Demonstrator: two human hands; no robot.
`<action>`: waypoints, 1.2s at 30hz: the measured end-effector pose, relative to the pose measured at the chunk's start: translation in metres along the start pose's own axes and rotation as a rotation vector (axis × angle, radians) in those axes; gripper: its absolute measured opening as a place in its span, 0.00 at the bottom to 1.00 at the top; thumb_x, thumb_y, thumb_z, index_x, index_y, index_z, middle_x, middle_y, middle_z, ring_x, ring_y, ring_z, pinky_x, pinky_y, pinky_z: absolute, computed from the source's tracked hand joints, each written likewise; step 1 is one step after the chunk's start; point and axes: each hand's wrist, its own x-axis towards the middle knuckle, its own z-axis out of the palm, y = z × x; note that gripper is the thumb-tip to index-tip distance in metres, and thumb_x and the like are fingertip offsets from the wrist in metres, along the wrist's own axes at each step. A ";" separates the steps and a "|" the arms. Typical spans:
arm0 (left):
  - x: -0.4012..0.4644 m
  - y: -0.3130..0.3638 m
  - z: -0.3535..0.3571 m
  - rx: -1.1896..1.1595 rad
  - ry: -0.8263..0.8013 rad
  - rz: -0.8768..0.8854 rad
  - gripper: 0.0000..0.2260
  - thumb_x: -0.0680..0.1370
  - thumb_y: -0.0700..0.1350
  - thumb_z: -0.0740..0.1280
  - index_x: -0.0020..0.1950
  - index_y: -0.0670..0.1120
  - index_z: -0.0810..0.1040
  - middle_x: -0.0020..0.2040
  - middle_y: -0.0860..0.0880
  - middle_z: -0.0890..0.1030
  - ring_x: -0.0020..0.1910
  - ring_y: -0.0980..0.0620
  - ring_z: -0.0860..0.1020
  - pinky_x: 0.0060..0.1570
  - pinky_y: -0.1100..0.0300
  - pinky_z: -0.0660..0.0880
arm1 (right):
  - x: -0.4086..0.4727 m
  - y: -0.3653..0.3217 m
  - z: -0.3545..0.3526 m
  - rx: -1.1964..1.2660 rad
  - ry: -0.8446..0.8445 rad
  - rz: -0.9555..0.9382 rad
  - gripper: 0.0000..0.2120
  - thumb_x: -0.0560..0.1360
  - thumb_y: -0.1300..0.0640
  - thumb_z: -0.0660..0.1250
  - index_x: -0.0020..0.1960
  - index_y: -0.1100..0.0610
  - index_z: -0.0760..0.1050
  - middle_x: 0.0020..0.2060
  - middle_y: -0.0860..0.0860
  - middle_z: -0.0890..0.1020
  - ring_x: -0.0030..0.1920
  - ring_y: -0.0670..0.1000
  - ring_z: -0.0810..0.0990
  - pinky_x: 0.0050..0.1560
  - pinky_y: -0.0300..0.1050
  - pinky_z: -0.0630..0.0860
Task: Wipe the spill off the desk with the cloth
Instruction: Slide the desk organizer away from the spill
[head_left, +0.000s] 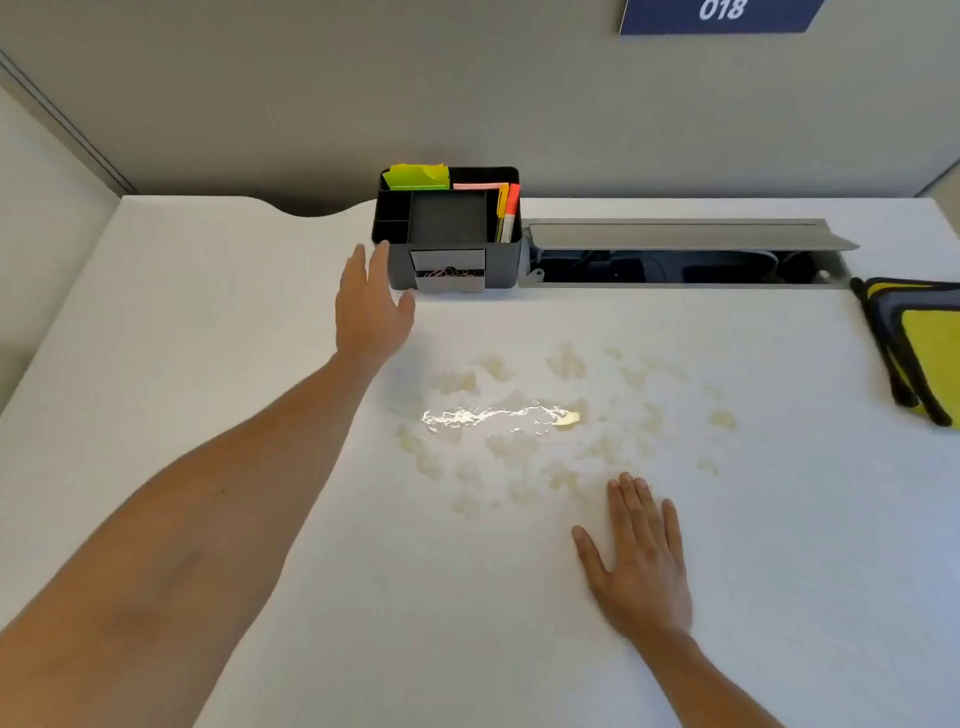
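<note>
From the head camera, the cloth (922, 348) lay folded at the desk's (208, 312) far right edge, beyond the spill (519, 421). The right hand (641, 564), flat and empty, was nearer; the left hand (371, 306), open, probably hovered by the organizer (449, 228).

The cloth (930, 353) is cut off by the right edge.

Spill (519, 421) mid-desk (260, 291); cloth (919, 348) far right.
</note>
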 end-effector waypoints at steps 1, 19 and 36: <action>0.006 0.003 0.000 0.011 -0.016 -0.006 0.31 0.79 0.49 0.64 0.78 0.49 0.55 0.79 0.42 0.54 0.78 0.42 0.55 0.72 0.48 0.59 | 0.000 -0.002 -0.002 0.005 0.006 0.005 0.36 0.79 0.36 0.48 0.78 0.58 0.56 0.77 0.52 0.61 0.78 0.50 0.52 0.78 0.52 0.45; -0.009 -0.001 0.007 0.031 -0.040 -0.104 0.11 0.79 0.45 0.65 0.43 0.43 0.66 0.40 0.41 0.74 0.38 0.41 0.72 0.35 0.54 0.64 | 0.000 -0.003 -0.001 -0.004 0.028 -0.008 0.35 0.79 0.36 0.46 0.78 0.58 0.55 0.77 0.53 0.59 0.78 0.50 0.51 0.77 0.53 0.44; -0.089 -0.067 -0.046 -0.055 0.244 -0.259 0.12 0.79 0.42 0.66 0.40 0.41 0.65 0.34 0.43 0.70 0.34 0.44 0.66 0.29 0.56 0.59 | -0.002 -0.004 -0.002 0.025 0.052 -0.010 0.35 0.78 0.38 0.49 0.77 0.59 0.58 0.77 0.53 0.61 0.78 0.50 0.51 0.78 0.55 0.46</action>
